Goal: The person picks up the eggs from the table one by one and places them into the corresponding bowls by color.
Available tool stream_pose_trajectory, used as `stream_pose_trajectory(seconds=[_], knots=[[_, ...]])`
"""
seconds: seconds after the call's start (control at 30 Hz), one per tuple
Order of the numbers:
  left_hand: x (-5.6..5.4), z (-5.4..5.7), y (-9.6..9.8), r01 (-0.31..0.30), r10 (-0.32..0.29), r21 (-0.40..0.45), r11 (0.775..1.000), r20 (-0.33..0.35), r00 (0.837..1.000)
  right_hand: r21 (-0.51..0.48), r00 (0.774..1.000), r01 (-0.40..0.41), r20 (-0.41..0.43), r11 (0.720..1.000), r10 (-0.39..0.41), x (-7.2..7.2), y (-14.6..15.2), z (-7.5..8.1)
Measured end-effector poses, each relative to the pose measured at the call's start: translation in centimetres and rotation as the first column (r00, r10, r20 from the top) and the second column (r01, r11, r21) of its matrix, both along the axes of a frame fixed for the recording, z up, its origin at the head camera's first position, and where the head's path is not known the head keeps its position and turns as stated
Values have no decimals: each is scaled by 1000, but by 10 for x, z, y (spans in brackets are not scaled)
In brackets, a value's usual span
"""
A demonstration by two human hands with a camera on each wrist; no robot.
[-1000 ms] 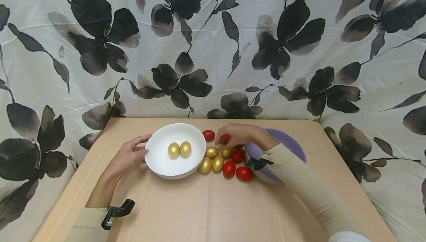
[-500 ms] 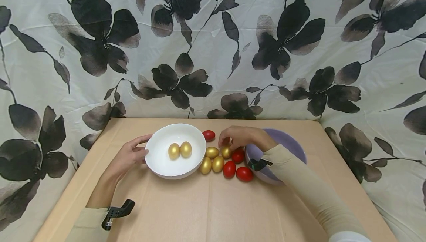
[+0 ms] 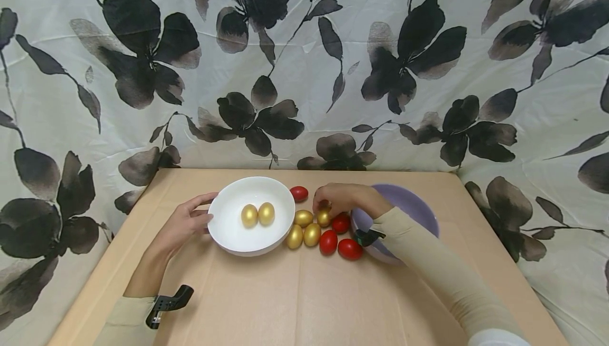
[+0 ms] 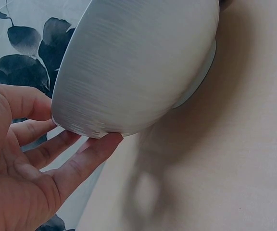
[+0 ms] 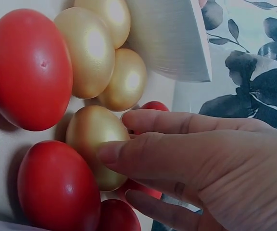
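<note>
Here, head view clutter: red eggs (image 3: 328,242) and loose gold eggs (image 3: 312,235) crowd the table (image 3: 266,298) between a white bowl (image 3: 249,240) and a purple bowl (image 3: 418,208); the right forearm (image 3: 423,245) hides part of the latter.
Left wrist view, bowl: the left hand (image 4: 23,178) grips its edge, fingers spread.
Right wrist view, gold egg (image 5: 90,134): on the table among neighbours, the right hand (image 5: 210,159) pinching it, thumb across its side.

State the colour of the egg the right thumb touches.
Gold egg, clearest in the right wrist view.
</note>
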State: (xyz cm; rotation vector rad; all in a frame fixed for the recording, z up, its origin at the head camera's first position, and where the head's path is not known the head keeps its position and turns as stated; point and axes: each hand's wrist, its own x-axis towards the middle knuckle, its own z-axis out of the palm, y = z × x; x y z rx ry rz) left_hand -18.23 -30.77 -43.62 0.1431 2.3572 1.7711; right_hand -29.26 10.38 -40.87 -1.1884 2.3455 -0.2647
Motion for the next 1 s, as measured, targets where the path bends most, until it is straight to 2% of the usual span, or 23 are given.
stream_pose_trajectory(seconds=[0.3,0.67,1.0], knots=[[-2,2,1,4,-4,-6,1000,-3,1000,34,1000,21,-19,999,-21,2,-4,2],[-3,2,1,-4,4,-17,1000,7,1000,83,998,12,-59,997,-7,2,-9,0],[-2,1,1,-11,11,-14,1000,17,1000,98,999,37,-43,995,-32,4,-9,-1]])
